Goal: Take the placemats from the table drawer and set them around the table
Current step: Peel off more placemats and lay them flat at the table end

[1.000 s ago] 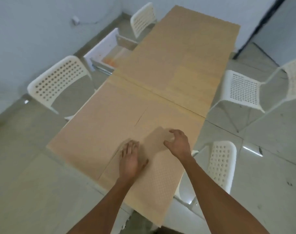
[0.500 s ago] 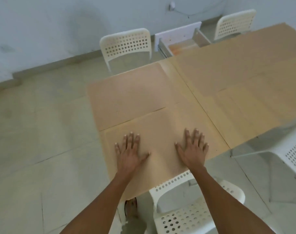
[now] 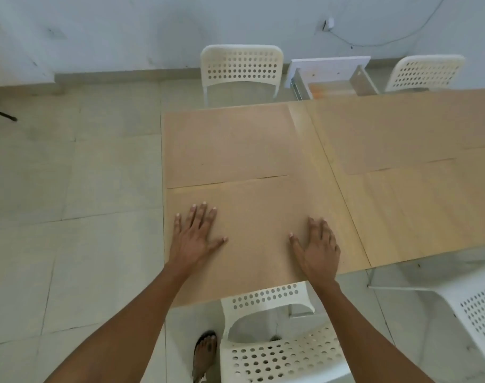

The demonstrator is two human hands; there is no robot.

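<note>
pressing placemat (image 3: 258, 233), fingers (image 3: 200, 217) flat (both hands)

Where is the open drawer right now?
In the head view, the drawer sticks out from the table's far side, upper right, between two white chairs by the wall.

Both hands lie flat, fingers straight, on the near placemat (image 3: 258, 239) at the end of the wooden table (image 3: 305, 150): the left hand (image 3: 194, 236) near its left edge, the right hand (image 3: 317, 246) toward its right. A second placemat (image 3: 227, 142) lies just beyond, edge to edge with it, and further mats (image 3: 401, 128) cover the tabletop to the right. A white perforated chair (image 3: 274, 352) stands at the near side, another (image 3: 241, 66) at the far side beside the open drawer (image 3: 329, 74). A sandalled foot (image 3: 205, 352) shows on the tiled floor (image 3: 70, 203).
</note>
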